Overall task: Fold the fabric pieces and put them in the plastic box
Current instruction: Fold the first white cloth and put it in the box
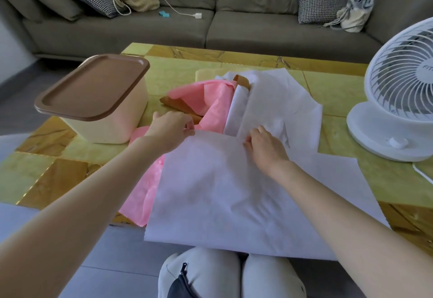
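A large white fabric piece (pixel 225 194) lies spread over the table's near edge and hangs toward my knees. My left hand (pixel 172 127) pinches its far left corner. My right hand (pixel 266 146) pinches the same far edge further right. Beneath and to the left lies a pink fabric piece (pixel 206 100), with a brown piece (pixel 180 105) under it and more white fabric (pixel 278 100) bunched behind. The cream plastic box (pixel 110 119) stands at the left of the table, its brown lid (pixel 93 86) resting tilted on top.
A white table fan (pixel 398 96) stands at the right, its cable trailing off the edge. The yellow-gold table (pixel 46 168) fills the middle. Behind is a grey sofa (pixel 234 25) with checked cushions, bags and a charger cable.
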Tool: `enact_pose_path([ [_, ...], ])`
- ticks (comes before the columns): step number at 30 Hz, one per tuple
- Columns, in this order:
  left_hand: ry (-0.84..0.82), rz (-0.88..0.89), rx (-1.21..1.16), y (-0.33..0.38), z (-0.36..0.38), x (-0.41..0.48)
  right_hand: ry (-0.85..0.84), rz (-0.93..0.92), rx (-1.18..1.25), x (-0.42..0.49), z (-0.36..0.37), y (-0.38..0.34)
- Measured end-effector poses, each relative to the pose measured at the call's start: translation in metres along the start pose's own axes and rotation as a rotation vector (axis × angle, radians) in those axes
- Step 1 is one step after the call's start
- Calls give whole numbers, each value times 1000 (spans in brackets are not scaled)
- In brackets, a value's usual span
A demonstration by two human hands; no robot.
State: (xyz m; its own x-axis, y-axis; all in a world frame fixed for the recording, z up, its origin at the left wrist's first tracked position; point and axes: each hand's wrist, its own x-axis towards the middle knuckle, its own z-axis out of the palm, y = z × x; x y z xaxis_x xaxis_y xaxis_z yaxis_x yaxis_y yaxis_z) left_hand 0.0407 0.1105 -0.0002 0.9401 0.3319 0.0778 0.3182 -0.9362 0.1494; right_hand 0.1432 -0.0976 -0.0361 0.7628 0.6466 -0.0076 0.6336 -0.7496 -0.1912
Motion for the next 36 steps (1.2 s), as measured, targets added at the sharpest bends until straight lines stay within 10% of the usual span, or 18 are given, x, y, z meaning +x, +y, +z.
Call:
enact_pose_path([
  [13, 206, 10, 30, 52, 27, -26, 152, -65, 42, -30, 4, -15],
  [25, -241, 245, -27, 136, 85, -138, -59, -83, 157, -177, 38, 31],
  [36, -275, 306, 195, 124, 83, -172, -131, -144, -34, -222, 43, 77],
])
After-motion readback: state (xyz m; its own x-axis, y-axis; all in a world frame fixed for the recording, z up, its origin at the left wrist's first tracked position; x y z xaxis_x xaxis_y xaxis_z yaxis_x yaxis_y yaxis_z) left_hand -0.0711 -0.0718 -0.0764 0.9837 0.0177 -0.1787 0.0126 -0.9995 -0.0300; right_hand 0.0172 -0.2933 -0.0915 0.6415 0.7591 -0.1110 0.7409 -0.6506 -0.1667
